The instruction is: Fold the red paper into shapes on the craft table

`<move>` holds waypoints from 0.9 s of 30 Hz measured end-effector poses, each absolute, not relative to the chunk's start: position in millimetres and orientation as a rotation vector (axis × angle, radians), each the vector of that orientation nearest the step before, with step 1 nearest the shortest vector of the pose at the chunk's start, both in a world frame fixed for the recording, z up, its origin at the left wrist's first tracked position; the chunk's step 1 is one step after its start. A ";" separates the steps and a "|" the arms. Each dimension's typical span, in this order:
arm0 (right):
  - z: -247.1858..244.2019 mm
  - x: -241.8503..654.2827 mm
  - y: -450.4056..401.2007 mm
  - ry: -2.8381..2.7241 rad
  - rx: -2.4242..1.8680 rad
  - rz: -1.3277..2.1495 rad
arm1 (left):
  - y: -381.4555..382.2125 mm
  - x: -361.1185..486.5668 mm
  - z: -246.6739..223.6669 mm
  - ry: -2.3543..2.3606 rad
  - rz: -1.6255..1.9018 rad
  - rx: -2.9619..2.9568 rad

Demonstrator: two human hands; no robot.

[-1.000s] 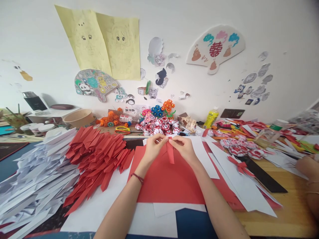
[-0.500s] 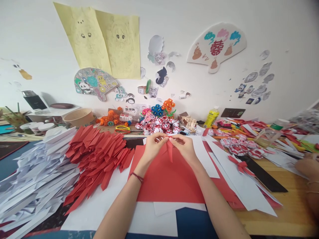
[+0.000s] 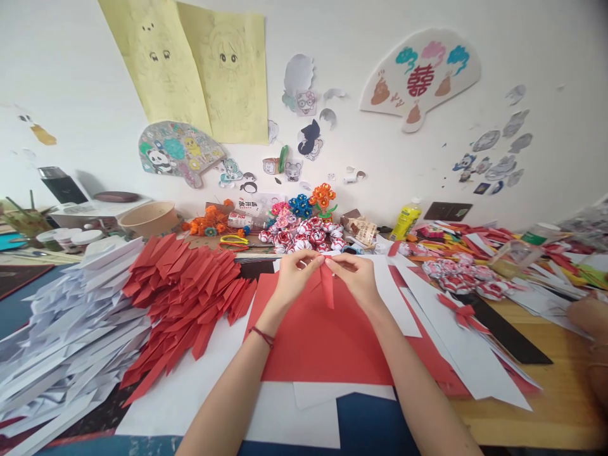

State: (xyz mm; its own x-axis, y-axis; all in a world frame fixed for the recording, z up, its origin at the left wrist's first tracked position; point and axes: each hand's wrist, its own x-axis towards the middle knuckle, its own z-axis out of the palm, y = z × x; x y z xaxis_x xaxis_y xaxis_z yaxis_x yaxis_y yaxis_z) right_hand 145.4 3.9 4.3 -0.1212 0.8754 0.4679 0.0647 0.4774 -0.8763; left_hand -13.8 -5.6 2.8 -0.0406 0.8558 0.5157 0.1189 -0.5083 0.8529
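On the wooden worktop [image 3: 551, 411], a broad heap of folded white paper strips [image 3: 85, 335] adjoins a smaller heap of folded red paper strips [image 3: 185, 297], both already creased; a red paper sheet [image 3: 323, 354] lies flat. Over its far edge, left hand [image 3: 293, 278] and right hand [image 3: 360, 282] meet, pinching one narrow red paper strip [image 3: 327, 291], seemingly unfinished

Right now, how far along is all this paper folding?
Apparently done: the heap of folded red strips, with the heap of folded white strips beside it. In hand: a single red strip, held at its top end by the fingertips of the left hand and right hand. Possibly left: the flat red sheet below them. The final count, I can't tell.
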 end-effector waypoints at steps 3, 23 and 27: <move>4.6 145.7 3.5 -1.534 -0.844 0.880 | -5.9 -13.8 3.1 1.043 1.597 1.660; 1.1 144.8 4.8 -1.523 -0.826 0.974 | -7.9 -17.4 3.5 1.212 1.624 1.799; 1.0 145.3 6.8 -1.524 -0.810 0.914 | -7.2 -11.4 2.1 1.117 1.500 1.725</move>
State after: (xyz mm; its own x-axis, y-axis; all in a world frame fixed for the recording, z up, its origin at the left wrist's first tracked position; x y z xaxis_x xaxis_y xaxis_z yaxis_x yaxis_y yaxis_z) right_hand 145.3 6.8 1.0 -0.1363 0.8787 0.4575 0.0104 0.4630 -0.8863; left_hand -11.4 -7.2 2.1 0.0132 0.8755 0.4831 0.2119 -0.4746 0.8543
